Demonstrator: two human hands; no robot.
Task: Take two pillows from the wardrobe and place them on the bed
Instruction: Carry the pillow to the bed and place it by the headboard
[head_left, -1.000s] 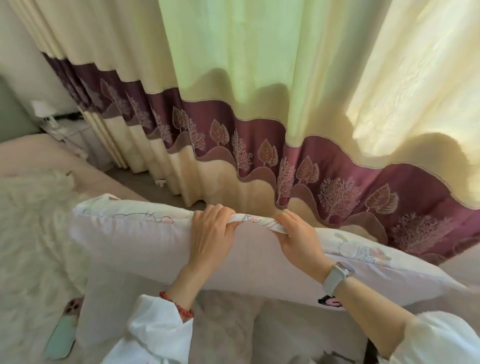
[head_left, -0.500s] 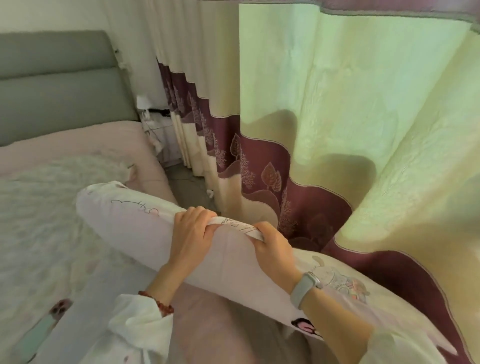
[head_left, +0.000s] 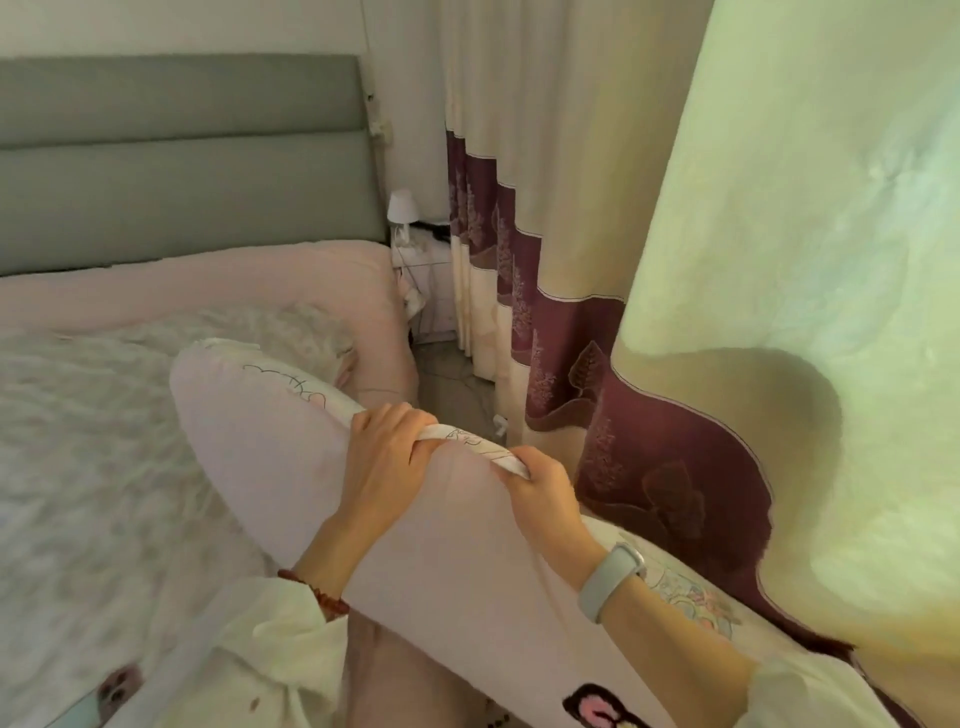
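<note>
A long pale pink pillow (head_left: 270, 457) with cartoon prints hangs in the air over the right side of the bed (head_left: 104, 467). My left hand (head_left: 387, 457) and my right hand (head_left: 545, 493) both grip its upper seam, close together near its middle. The pillow's far end points toward the head of the bed; its near end runs down to the lower right, partly behind my right arm. Only this one pillow shows.
A grey padded headboard (head_left: 182, 156) stands at the back. A small white lamp (head_left: 402, 208) sits on a bedside stand in the corner. Cream and maroon curtains (head_left: 701, 312) hang close on the right. A phone (head_left: 111, 691) lies on the bed at bottom left.
The view has swung left from the curtains toward the head of the bed. The pillow stays gripped in both hands and now angles along the bed's right side.
</note>
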